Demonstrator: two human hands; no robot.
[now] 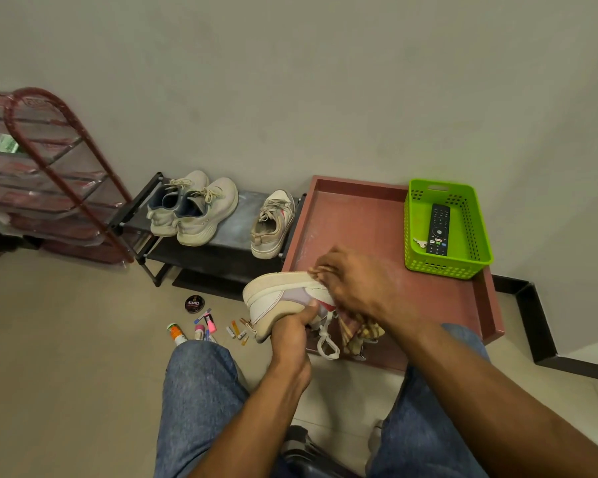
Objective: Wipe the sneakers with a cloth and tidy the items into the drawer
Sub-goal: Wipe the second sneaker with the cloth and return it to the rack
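My left hand (pixel 292 336) grips a white and beige sneaker (pixel 277 296) from below, holding it on its side above the floor. Against the sneaker's upper, my right hand (pixel 354 282) holds a checked yellow and red cloth (pixel 354 331), whose loose end hangs below. The matching sneaker (pixel 273 224) stands on a low black shoe rack (pixel 235 215). A pair of pale grey sneakers (pixel 192 208) stands at the rack's left end. The open red drawer (pixel 359 215) lies behind my hands.
A green basket (pixel 463 267) in the drawer's far right corner holds a black remote (pixel 438 229) and a key. On the floor lie a round polish tin (pixel 194 303), an orange-capped tube (pixel 176 334) and several small markers. A red wire rack (pixel 49 174) stands left.
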